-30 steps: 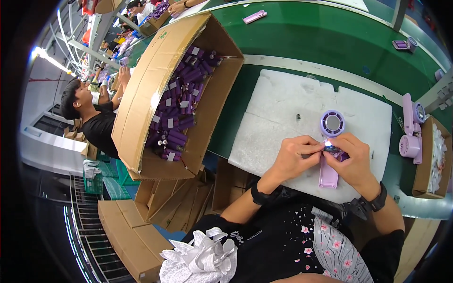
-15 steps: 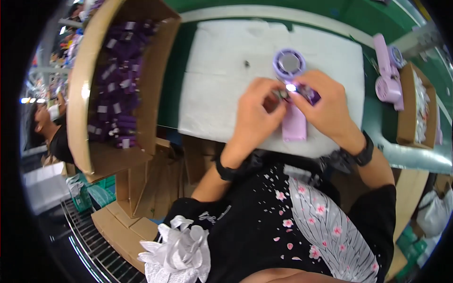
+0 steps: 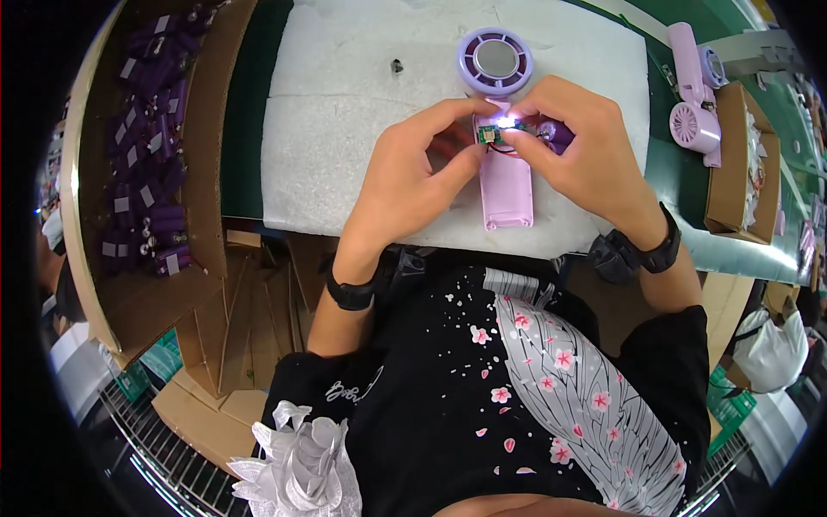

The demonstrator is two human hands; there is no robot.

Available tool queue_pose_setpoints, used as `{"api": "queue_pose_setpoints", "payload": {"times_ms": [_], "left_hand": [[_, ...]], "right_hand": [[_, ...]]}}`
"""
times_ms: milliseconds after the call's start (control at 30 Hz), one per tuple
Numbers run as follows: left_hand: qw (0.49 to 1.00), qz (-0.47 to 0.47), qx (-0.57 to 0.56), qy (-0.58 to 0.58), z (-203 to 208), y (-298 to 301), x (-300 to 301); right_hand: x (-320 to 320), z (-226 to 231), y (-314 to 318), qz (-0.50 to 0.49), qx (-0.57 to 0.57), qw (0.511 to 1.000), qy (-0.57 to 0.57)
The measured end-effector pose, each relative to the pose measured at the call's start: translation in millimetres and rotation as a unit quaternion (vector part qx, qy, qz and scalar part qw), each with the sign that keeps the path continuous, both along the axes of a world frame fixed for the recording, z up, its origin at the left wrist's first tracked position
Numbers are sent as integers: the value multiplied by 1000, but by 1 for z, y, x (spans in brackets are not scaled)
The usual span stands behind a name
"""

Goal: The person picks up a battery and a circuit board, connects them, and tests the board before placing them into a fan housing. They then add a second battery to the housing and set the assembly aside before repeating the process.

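Note:
A small green circuit board [image 3: 490,136] with a bright white light lit on it is held over the open pink handle shell [image 3: 506,194] of a handheld fan. My left hand [image 3: 413,168] pinches the board's left end between thumb and fingertips. My right hand [image 3: 590,142] grips its right end, thumb below and fingers above. A purple battery cell [image 3: 558,136] sits against the right fingers, and thin red and black wires show under the board. The round lilac fan head [image 3: 496,60] with a silver disc lies just beyond my hands.
A white foam mat [image 3: 345,164] covers the work surface, with a small dark bit [image 3: 396,65] on it. At left stands a deep cardboard box [image 3: 207,155] of purple battery cells. Pink fans [image 3: 694,127] and a smaller box [image 3: 719,194] of white parts are at right.
The whole view has shifted. My fingers have spread a little along the circuit board, so its green face and wires now show. The handle shell has stayed beneath my hands.

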State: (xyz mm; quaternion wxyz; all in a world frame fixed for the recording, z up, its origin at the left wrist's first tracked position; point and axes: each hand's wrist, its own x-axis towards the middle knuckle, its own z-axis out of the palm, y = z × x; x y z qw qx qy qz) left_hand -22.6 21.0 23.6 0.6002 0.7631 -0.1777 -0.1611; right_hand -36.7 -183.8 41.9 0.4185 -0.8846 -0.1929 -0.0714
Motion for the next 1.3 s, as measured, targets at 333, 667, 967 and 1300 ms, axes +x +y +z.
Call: {"api": "queue_pose_setpoints", "payload": {"times_ms": [333,667,967,1300], "left_hand": [[1000,-21,12,14,6,-2,2],[999,-47,7,23,8,-1,3],[999,-43,18,-6,4,-2,5],[1000,-10,0,1,0,-10,4]], "right_hand": [[-3,9,-1,0,-17,1000,1],[-9,7,1,-12,-59,997,-42],[-7,8,2,0,-110,991,-80],[-3,6,-1,-26,-90,993,-69]]}}
